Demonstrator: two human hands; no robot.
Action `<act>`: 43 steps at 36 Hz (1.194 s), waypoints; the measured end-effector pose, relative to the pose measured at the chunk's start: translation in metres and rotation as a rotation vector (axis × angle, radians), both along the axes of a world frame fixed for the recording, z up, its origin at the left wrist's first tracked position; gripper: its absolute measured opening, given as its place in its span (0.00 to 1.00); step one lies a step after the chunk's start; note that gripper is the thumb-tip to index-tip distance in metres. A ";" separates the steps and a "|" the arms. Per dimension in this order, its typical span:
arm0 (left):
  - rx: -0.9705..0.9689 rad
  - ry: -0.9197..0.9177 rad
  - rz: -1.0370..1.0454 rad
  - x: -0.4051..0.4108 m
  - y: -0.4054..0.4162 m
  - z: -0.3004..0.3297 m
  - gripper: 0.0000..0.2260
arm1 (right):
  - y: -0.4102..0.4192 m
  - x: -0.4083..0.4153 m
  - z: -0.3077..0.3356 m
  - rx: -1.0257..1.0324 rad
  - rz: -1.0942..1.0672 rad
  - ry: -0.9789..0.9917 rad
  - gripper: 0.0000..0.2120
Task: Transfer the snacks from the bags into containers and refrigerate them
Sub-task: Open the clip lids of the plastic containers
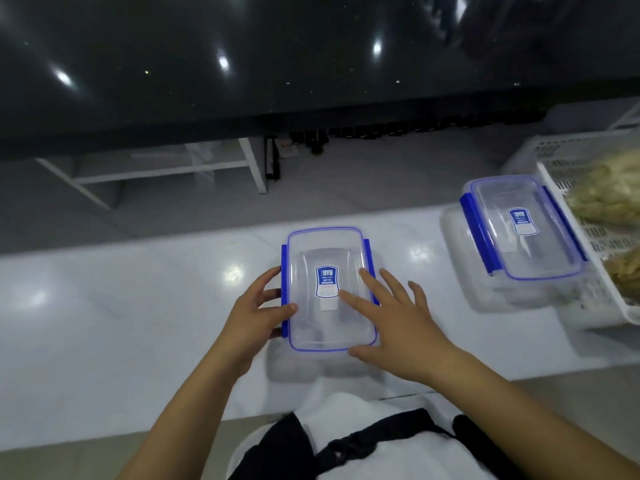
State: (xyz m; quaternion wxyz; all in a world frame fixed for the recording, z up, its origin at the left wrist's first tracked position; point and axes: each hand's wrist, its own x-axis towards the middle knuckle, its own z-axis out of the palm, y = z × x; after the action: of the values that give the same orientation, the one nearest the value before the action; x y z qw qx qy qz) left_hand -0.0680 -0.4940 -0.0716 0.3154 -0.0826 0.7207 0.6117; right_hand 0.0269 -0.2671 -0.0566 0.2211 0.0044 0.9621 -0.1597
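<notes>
Front and centre on the white tabletop (138, 306) sits a clear container (329, 289), lid on, blue clips down both long sides. The left hand (254, 320) curls round its left edge, thumb on the lid, fingers at the clip. The right hand (398, 317) lies flat, fingers spread and straight across the lid's right side. Well to the right, a second container (523, 230) waits just beside a white basket (588, 244) with bagged snacks (609, 195).

head-worn view, facing forward and down, close over counter (138, 306)
</notes>
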 end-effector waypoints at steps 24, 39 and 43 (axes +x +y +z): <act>0.213 -0.125 -0.214 -0.028 -0.044 -0.022 0.25 | -0.005 0.005 -0.012 -1.070 -1.137 -0.062 0.18; 0.280 -0.199 -0.206 -0.025 -0.049 -0.028 0.25 | 0.013 0.008 -0.026 -1.187 -1.162 -0.088 0.15; 0.329 -0.264 -0.168 -0.020 -0.046 -0.034 0.25 | 0.022 0.007 -0.028 -1.229 -1.180 -0.080 0.15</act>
State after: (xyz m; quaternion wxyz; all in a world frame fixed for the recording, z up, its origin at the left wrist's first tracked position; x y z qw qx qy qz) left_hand -0.0884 -0.5401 -0.1053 0.4660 -0.0488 0.5680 0.6766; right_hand 0.0336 -0.2455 -0.0847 0.0986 0.3900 0.5360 -0.7422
